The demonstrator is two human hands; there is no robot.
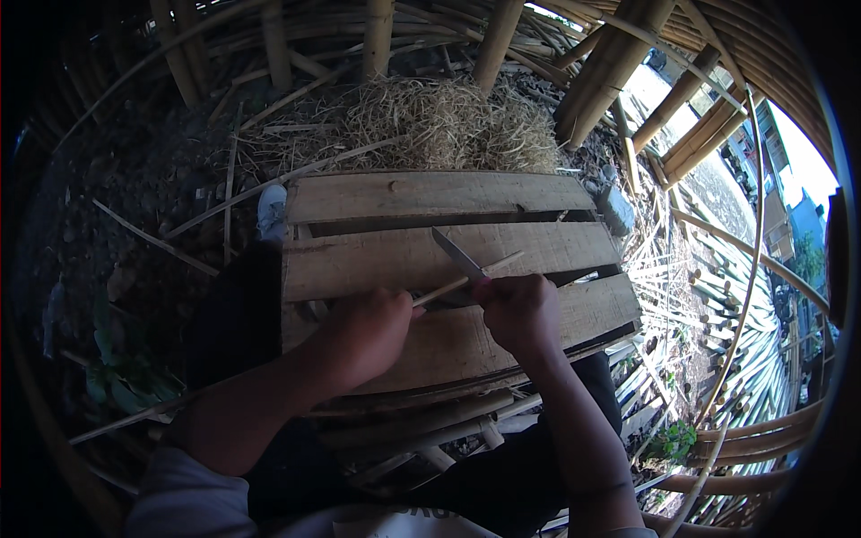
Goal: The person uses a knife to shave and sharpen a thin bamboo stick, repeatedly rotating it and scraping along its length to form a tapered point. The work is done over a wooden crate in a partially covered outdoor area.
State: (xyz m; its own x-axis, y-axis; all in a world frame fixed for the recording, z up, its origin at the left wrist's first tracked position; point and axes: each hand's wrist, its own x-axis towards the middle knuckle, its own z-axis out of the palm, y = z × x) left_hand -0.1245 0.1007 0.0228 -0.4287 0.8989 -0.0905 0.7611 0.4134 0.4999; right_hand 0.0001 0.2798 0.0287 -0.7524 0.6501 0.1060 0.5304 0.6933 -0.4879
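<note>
My left hand (377, 325) is closed around a thin bamboo strip (441, 291), whose free end points up and to the right over a slatted wooden table (377, 260). In my right hand (523, 312) is a knife (457, 252), gripped by its reddish handle. Its blade points up and to the left and crosses the strip just beyond my right fist; whether the edge touches the strip I cannot tell. Both fists are over the nearer slats of the table. Most of the knife's handle is hidden by my fingers.
Behind the table lies a heap of pale shavings (448, 121), backed by upright bamboo posts (378, 40). Several cut bamboo lengths (749, 350) are piled on the right. A grey stone (615, 211) stands by the table's right edge. Loose strips (157, 236) litter the dark ground at left.
</note>
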